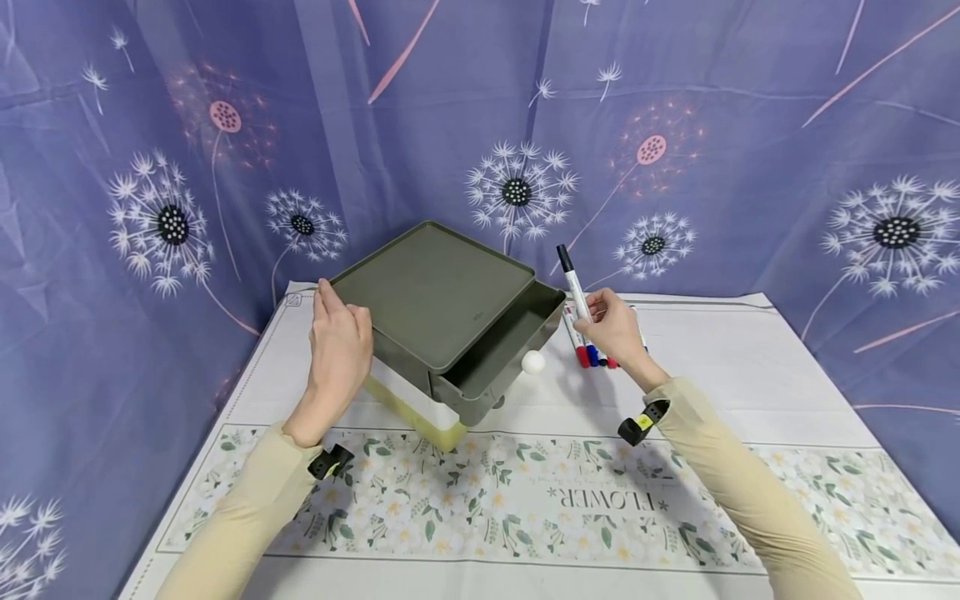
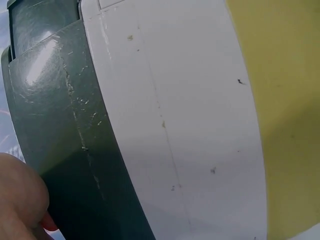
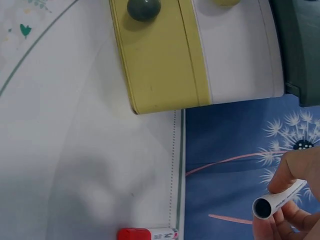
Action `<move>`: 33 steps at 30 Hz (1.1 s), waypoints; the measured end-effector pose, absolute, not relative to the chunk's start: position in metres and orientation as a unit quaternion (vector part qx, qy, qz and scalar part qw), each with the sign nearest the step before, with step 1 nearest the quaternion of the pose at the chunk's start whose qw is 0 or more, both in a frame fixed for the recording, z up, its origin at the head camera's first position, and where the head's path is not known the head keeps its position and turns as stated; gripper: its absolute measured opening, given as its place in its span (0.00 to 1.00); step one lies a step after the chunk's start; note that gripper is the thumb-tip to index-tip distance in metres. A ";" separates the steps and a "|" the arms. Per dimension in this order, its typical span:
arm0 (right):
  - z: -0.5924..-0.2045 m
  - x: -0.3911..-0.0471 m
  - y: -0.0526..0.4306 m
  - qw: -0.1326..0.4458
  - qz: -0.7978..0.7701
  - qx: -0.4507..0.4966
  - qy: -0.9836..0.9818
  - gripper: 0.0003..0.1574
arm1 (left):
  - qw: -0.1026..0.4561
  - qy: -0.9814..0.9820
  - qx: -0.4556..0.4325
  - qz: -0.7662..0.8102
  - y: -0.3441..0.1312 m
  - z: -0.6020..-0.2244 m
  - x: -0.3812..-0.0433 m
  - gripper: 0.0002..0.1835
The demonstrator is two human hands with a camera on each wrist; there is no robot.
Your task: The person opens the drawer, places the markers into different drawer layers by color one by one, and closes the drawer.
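Note:
A drawer box [image 1: 442, 296] has a dark green top tier over white and yellow tiers; its top drawer [image 1: 510, 342] is pulled partway out, with a round white knob in front. My left hand [image 1: 341, 342] rests at the box's left upper edge, beside the green side [image 2: 75, 125] in the left wrist view. In my right hand [image 1: 617, 329], fingers and thumb pinch a white marker [image 1: 576, 287], tilted with its black end up, just right of the drawer. Below that hand lie several markers [image 1: 583, 357] with red, blue and black caps, partly hidden by it.
A white tablecloth [image 1: 720, 367] with a flowered band [image 1: 525, 500] covers the table. Behind it hangs a purple curtain [image 1: 420, 125] with dandelion prints, close to the box's back corner. In the right wrist view, a red-capped marker [image 3: 147, 234] lies near the table's edge.

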State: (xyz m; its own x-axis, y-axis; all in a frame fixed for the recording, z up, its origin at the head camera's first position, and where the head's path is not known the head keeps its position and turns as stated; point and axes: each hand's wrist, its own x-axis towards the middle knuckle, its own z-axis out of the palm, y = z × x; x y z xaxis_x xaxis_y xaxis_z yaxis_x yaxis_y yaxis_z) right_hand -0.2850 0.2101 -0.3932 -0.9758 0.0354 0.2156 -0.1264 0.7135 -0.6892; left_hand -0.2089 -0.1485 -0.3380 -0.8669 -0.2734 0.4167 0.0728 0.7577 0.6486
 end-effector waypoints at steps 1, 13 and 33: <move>-0.391 -0.285 0.210 0.112 0.380 0.028 -0.918 0.19 | 0.253 -0.903 0.056 -0.344 -0.149 -0.338 -0.209 0.32; -0.380 -0.282 0.215 0.150 0.413 0.084 -0.894 0.19 | 0.258 -0.898 0.056 -0.352 -0.150 -0.341 -0.210 0.31; -0.359 -0.265 0.205 0.222 0.458 0.176 -0.843 0.17 | 0.266 -0.902 0.058 -0.335 -0.150 -0.342 -0.210 0.31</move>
State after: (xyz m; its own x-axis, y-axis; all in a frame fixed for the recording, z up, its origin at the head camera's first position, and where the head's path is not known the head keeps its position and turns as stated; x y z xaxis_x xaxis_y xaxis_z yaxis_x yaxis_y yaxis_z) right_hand -0.2652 0.2050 -0.3593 -0.8395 -0.0942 0.5351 -0.5002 0.5186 -0.6934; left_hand -0.2095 -0.1500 -0.3416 -0.8523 -0.2825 0.4402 0.0733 0.7688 0.6352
